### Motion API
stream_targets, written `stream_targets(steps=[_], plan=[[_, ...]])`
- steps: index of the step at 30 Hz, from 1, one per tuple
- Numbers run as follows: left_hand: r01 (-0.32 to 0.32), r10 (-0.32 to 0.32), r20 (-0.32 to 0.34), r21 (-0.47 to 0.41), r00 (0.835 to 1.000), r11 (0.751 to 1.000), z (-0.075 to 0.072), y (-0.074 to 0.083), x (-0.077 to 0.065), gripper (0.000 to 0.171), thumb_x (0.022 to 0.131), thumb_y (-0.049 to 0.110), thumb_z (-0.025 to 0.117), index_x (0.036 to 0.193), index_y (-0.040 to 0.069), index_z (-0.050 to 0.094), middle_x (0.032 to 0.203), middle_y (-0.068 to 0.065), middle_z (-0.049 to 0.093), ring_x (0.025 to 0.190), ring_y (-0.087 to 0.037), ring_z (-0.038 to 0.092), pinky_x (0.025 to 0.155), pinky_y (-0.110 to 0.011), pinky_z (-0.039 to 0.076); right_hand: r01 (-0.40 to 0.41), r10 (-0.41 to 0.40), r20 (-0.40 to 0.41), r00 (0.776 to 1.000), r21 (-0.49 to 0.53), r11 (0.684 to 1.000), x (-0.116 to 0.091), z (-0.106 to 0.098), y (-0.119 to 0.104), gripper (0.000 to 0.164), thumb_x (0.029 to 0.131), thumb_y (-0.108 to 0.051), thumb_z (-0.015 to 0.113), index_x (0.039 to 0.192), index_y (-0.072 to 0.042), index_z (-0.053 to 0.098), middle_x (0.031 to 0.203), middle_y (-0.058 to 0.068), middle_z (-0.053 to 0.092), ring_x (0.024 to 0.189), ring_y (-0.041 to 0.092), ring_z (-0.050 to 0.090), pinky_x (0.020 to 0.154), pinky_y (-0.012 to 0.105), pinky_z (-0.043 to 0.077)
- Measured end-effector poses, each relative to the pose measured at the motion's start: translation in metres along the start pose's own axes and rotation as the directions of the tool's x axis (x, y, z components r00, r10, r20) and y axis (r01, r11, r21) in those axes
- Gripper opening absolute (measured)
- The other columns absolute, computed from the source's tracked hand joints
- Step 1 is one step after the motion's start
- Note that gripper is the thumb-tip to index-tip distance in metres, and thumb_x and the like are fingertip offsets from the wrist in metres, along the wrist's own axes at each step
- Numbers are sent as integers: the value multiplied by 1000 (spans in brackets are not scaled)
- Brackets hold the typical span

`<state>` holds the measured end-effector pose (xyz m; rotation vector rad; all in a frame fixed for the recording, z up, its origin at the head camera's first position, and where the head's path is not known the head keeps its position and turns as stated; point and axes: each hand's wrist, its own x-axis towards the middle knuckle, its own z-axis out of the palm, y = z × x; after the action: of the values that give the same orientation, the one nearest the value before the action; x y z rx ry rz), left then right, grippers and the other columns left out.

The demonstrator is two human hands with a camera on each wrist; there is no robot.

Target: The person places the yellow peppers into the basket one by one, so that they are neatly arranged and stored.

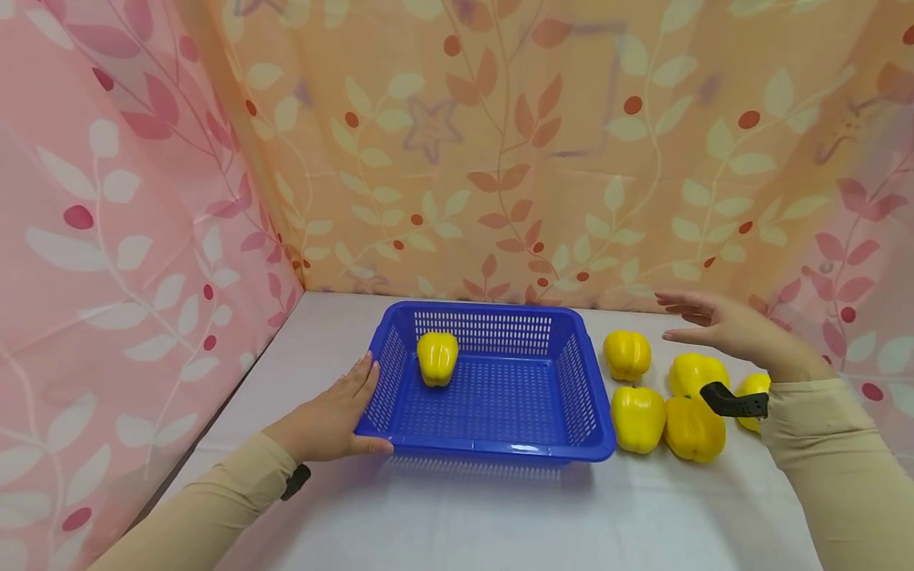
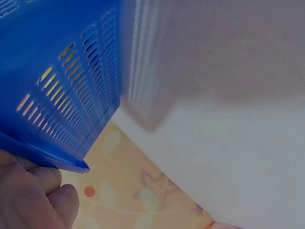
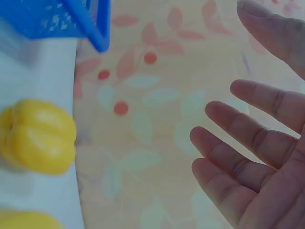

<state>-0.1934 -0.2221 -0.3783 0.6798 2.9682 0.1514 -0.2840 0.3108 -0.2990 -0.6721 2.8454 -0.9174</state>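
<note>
A blue plastic basket [image 1: 493, 448] stands on the white table, with one yellow bell pepper [image 1: 437, 358] inside, near its back left. My left hand [image 1: 336, 412] holds the basket at its front left corner, fingers along the left rim and thumb on the front rim. In the left wrist view, bent fingers [image 2: 62, 195] touch the rim. My right hand [image 1: 721, 329] is raised over the peppers right of the basket, fingers spread and nothing held. Beneath and beside it lie several yellow bell peppers [image 1: 639, 419], one partly hidden by the right forearm.
Patterned cloth [image 1: 457, 198] hangs behind the table and along both sides. The white tabletop [image 1: 500, 523] extends in front of the basket. A black strap piece [image 1: 735, 401] sticks out from the right wrist over the peppers.
</note>
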Motion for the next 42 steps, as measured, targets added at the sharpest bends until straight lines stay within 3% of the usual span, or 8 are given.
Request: stream_targets(steps=[6,8,11,23,27,30,33,42], plan=[[8,-8,7,-5,1000,1000,0,1,0,117,70,75,52,145,-1,5,152,-18,-5,139,-32,2,108,-47,20,-40,40,-19,999,-36,999,-15,-5,14,63,86,-29,63,138,-3,37,131,25,44,116,46,42,93,56,35],[13,-12,12,-10,1000,1000,-1,1,0,117,70,75,52,145,-1,5,152,-18,-5,139,-32,1,108,-47,20,-54,53,-27,998,-43,998,-19,-6,19,64,86,-29,64,138,-3,37,130,25,45,116,45,41,93,50,40],[15,-15,14,-13,1000,1000,-1,2,0,117,70,74,53,145,-1,5,152,-18,-5,139,-32,1,108,-48,21,-76,74,-41,996,-58,995,-25,-7,26,64,85,-30,65,137,-4,39,129,23,47,116,44,42,88,27,47],[3,-3,1,-7,1000,1000,1,0,1,117,70,73,54,145,-1,4,152,-18,-5,139,-31,1,108,-47,19,-119,118,-50,992,-20,993,-50,-8,60,62,87,-26,63,136,1,35,129,27,44,114,45,39,70,2,36],[2,-2,1,-7,1000,1000,1,-1,1,116,70,73,54,145,-1,4,152,-18,-5,139,-31,1,108,-47,19,-153,151,-57,987,-18,988,-57,-7,72,63,88,-25,61,137,2,33,129,29,41,113,47,38,74,12,44],[7,-7,5,-9,1000,1000,1,0,1,117,70,73,54,145,-1,4,152,-18,-5,139,-32,2,108,-47,20,-198,197,-53,979,-7,980,-63,-6,80,65,90,-28,59,138,4,30,130,32,37,114,49,35,89,42,45],[12,-12,9,-13,1000,1000,0,0,1,117,69,74,54,145,0,4,152,-17,-6,139,-32,1,108,-48,21,-230,230,-52,972,13,973,-69,-5,88,67,91,-30,57,138,6,26,132,35,32,115,52,30,85,69,30],[15,-15,13,-12,1000,1000,0,0,1,117,70,74,53,145,0,4,152,-17,-6,139,-32,1,108,-48,21,-264,264,-99,960,13,965,-85,-3,113,68,91,-29,57,137,9,26,130,24,38,112,52,30,82,69,31]])
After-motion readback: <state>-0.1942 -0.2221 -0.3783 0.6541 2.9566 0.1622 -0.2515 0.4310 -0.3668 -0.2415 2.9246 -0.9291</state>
